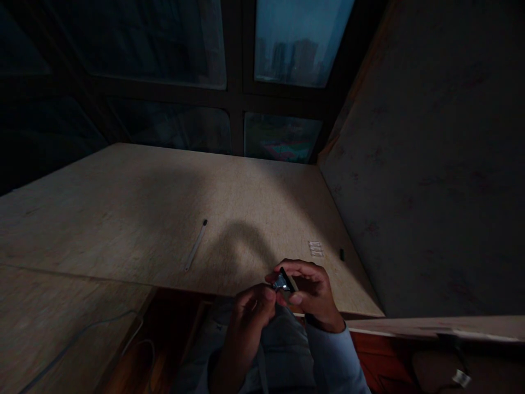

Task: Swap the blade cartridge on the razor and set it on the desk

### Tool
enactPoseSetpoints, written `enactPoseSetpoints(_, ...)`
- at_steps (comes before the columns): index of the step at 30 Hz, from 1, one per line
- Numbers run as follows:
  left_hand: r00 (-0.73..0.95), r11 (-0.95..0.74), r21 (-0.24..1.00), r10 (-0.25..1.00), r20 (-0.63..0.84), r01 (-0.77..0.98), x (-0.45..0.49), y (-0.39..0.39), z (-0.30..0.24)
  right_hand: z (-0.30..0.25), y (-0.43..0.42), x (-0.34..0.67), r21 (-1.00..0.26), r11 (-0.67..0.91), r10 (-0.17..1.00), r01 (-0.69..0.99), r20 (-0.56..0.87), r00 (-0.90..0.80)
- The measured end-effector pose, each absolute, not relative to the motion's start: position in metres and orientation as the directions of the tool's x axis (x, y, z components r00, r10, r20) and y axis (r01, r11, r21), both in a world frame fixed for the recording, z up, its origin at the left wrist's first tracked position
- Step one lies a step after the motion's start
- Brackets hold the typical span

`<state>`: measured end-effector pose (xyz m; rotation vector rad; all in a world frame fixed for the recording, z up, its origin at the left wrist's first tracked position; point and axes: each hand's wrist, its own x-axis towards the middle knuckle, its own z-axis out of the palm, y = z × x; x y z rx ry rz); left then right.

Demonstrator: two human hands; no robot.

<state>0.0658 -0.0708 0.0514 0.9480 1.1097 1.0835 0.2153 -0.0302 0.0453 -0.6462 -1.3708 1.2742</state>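
Note:
Both hands meet low in the middle of the view, above the table's front edge. In my right hand (314,290), closed with thumb and fingers around it, is a small black-edged object with a shiny bluish part (281,282); its kind is hard to make out in the dim light. My left hand (255,306) is closed, its thumb and fingertips pinched at the left end of the same object. Fingers hide part of it. Beyond the hands, a thin white stick with a dark head (196,245), like a toothbrush, lies on the light table (164,191).
Right of the stick lie a small clear patterned sheet (315,249) and a small dark cylinder (342,254). A patterned wall panel (422,164) borders the table on the right; windows (303,44) stand behind. A cable (82,334) runs across the lower-left surface.

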Motion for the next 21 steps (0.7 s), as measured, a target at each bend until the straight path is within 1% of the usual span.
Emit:
enactPoseSetpoints(7, 0.048, 0.222, 0.952, 0.975, -0.217, -0.211, 0.069, -0.072, 0.052, 0.042, -0.030, 0.216, -0.916, 0.295, 0.902, -0.273, 0.361, -0.236)
enactPoseSetpoints(12, 0.061, 0.235, 0.944, 0.972, -0.227, -0.232, 0.071, -0.072, 0.050, 0.036, -0.030, 0.215, -0.913, 0.280, 0.912, -0.296, 0.349, -0.216)
enactPoseSetpoints(17, 0.137, 0.276, 0.912, 0.960, -0.244, -0.303, 0.072, -0.066, 0.042, 0.030, -0.030, 0.213, -0.920, 0.156, 0.946, -0.360, 0.244, -0.213)
enactPoseSetpoints(21, 0.167, 0.297, 0.886, 0.953, -0.253, -0.355, 0.074, -0.067, 0.037, 0.027, -0.030, 0.211, -0.924, 0.096, 0.956, -0.371, 0.189, -0.223)
